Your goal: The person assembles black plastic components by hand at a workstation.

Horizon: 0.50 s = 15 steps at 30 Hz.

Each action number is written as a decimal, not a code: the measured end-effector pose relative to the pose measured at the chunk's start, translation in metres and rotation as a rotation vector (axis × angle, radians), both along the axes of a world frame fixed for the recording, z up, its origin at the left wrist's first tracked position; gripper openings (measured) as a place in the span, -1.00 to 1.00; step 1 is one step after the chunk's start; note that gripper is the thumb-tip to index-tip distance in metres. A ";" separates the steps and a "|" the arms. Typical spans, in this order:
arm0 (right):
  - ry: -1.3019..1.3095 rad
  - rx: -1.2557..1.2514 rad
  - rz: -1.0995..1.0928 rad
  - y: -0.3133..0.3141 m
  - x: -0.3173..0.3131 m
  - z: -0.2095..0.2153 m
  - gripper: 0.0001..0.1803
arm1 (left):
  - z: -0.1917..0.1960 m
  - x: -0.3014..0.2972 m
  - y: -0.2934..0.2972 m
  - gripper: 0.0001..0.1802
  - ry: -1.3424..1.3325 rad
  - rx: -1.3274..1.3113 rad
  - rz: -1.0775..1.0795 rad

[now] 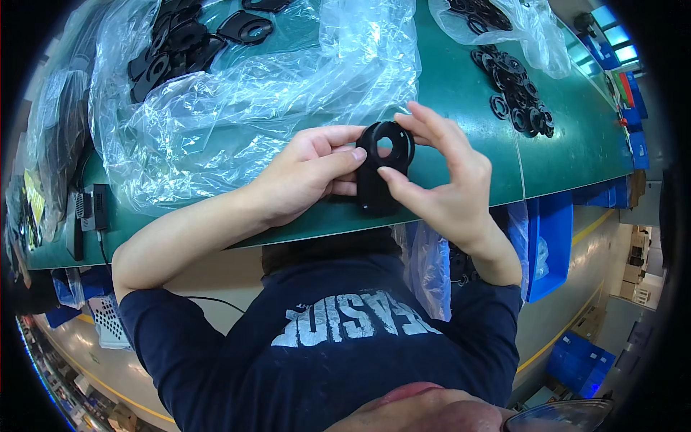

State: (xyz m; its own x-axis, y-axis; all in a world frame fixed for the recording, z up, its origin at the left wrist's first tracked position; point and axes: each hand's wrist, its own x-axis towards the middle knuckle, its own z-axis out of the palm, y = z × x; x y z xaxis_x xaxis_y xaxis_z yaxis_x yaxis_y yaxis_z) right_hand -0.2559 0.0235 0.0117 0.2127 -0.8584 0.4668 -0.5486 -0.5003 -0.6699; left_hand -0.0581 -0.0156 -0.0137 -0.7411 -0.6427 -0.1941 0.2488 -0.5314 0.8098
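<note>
A black plastic part (376,189) with a flat body and a round holed end is held upright just above the near edge of the table. My left hand (306,173) grips it from the left, thumb on the front and fingers behind. Around the holed end, a black ring (408,147) seems to sit against the part; whether it is separate I cannot tell. My right hand (453,180) pinches this end, its thumb at the lower rim of the hole and its index finger at the top, the other fingers raised.
Clear plastic sheeting (237,93) covers much of the green table (461,108), with similar black parts (180,43) on it. Loose black rings (515,86) lie at the far right beside a plastic bag (533,36). A small black device (93,209) with a cable stands left; a blue bin (551,248) is right.
</note>
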 end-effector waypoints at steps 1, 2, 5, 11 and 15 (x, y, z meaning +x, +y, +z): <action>0.114 -0.056 -0.001 0.000 0.002 0.001 -0.28 | 0.000 0.001 0.000 -0.58 0.000 0.001 0.002; 0.116 -0.055 0.000 0.000 0.003 -0.001 -0.28 | -0.001 0.002 0.000 -0.57 0.002 -0.002 -0.010; 0.161 -0.149 -0.010 0.000 0.006 -0.006 -0.29 | 0.000 0.003 0.000 -0.56 0.001 -0.005 -0.031; 0.126 -0.236 -0.045 0.005 0.009 -0.009 -0.36 | 0.001 0.001 0.001 -0.55 0.011 -0.009 -0.021; 0.192 -0.185 -0.037 0.004 0.008 -0.006 -0.33 | 0.000 0.003 0.000 -0.55 0.013 -0.013 -0.026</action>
State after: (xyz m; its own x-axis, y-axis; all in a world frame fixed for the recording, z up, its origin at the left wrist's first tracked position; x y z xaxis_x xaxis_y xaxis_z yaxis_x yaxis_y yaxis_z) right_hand -0.2482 0.0273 0.0057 0.2824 -0.7713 0.5704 -0.6770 -0.5814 -0.4512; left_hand -0.0556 -0.0155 -0.0139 -0.7600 -0.6258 -0.1756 0.2459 -0.5269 0.8136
